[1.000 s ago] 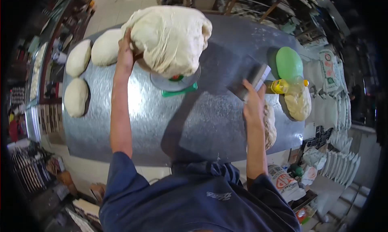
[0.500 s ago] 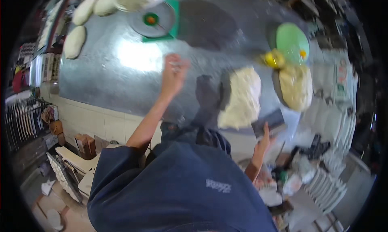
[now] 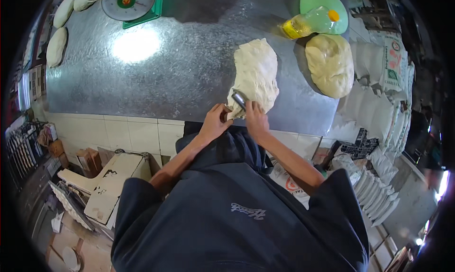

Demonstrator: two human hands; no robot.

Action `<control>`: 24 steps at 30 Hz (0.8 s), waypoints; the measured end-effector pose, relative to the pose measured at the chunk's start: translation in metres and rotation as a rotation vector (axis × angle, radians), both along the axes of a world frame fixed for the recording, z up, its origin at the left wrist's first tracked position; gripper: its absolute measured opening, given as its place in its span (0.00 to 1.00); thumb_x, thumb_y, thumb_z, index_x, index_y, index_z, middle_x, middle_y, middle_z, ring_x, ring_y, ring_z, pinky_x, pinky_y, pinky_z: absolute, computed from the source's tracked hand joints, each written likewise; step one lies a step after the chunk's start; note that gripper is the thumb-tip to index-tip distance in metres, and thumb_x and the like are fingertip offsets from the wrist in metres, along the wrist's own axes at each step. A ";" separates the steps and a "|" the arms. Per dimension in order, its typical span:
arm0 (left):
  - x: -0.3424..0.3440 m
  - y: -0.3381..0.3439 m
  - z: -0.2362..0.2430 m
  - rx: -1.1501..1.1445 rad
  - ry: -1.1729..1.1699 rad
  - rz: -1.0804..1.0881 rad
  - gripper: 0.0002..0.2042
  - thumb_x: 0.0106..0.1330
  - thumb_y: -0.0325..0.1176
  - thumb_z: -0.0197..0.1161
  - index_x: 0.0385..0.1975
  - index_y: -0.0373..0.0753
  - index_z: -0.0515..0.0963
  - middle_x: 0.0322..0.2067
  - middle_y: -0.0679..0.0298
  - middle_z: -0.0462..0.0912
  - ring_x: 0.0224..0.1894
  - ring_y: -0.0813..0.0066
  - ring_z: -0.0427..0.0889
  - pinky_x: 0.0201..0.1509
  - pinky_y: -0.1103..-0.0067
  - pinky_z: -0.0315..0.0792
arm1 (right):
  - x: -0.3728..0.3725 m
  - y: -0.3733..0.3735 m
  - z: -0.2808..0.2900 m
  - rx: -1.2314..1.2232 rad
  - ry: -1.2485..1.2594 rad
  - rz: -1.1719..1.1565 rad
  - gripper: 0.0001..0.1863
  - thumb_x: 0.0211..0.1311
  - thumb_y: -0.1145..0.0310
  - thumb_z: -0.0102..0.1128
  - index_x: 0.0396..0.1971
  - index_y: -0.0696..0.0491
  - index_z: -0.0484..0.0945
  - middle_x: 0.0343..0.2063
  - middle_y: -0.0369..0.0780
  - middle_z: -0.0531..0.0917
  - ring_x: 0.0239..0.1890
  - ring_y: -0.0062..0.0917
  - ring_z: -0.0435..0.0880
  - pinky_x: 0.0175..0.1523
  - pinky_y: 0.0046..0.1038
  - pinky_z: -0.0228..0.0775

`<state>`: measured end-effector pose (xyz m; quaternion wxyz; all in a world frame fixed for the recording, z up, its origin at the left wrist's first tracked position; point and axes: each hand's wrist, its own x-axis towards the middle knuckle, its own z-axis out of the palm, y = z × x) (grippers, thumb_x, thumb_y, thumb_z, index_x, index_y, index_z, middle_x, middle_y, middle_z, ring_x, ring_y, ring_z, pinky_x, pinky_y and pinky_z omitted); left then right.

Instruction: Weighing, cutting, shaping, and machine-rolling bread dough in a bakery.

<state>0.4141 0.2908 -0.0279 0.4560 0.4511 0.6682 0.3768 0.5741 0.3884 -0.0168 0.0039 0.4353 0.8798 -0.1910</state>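
A long slab of pale dough [image 3: 256, 73] lies on the metal table [image 3: 166, 77], its near end at the table's front edge. My right hand [image 3: 255, 120] grips a metal dough scraper [image 3: 239, 99] pressed into that near end. My left hand [image 3: 215, 122] pinches the small corner of dough [image 3: 232, 113] on the near side of the blade. Both hands sit close together at the table edge.
A rounder lump of dough [image 3: 330, 63] lies at the right, beside a yellow oil bottle [image 3: 308, 23] and a green plate [image 3: 322, 1]. A dial scale [image 3: 128, 0] stands at the far side. Dough loaves [image 3: 57, 44] lie far left. Stacked sacks [image 3: 384, 68] stand at the right.
The big dough has come from the scale to the table's near right. My left hand moved to its near end, and my right hand brought the scraper up onto it.
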 end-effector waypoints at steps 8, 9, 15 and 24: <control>-0.058 0.034 0.043 0.129 -0.142 0.225 0.13 0.46 0.22 0.60 0.34 0.36 0.73 0.27 0.65 0.74 0.27 0.77 0.69 0.32 0.81 0.66 | -0.045 0.014 -0.022 -0.339 0.316 -0.310 0.27 0.53 0.62 0.65 0.49 0.59 0.67 0.33 0.51 0.79 0.31 0.46 0.80 0.33 0.38 0.72; -0.075 0.042 0.052 0.150 -0.136 0.224 0.13 0.45 0.23 0.60 0.33 0.37 0.73 0.27 0.65 0.74 0.28 0.77 0.68 0.33 0.82 0.65 | -0.049 0.013 -0.019 -0.371 0.385 -0.369 0.28 0.53 0.60 0.66 0.48 0.60 0.68 0.33 0.51 0.80 0.31 0.45 0.80 0.34 0.37 0.72; -0.244 0.144 0.205 0.651 -0.119 0.144 0.11 0.50 0.25 0.54 0.34 0.39 0.75 0.29 0.70 0.75 0.29 0.82 0.68 0.32 0.86 0.61 | -0.010 0.002 0.032 -0.135 0.633 -0.830 0.27 0.49 0.61 0.73 0.45 0.61 0.73 0.34 0.48 0.81 0.33 0.35 0.80 0.40 0.33 0.73; -0.575 0.226 0.235 0.632 -0.409 0.065 0.13 0.64 0.37 0.50 0.42 0.40 0.78 0.32 0.64 0.77 0.25 0.78 0.74 0.24 0.82 0.68 | -0.003 0.006 0.039 -0.100 0.977 -1.167 0.27 0.54 0.67 0.70 0.50 0.62 0.70 0.42 0.48 0.80 0.39 0.30 0.81 0.44 0.25 0.75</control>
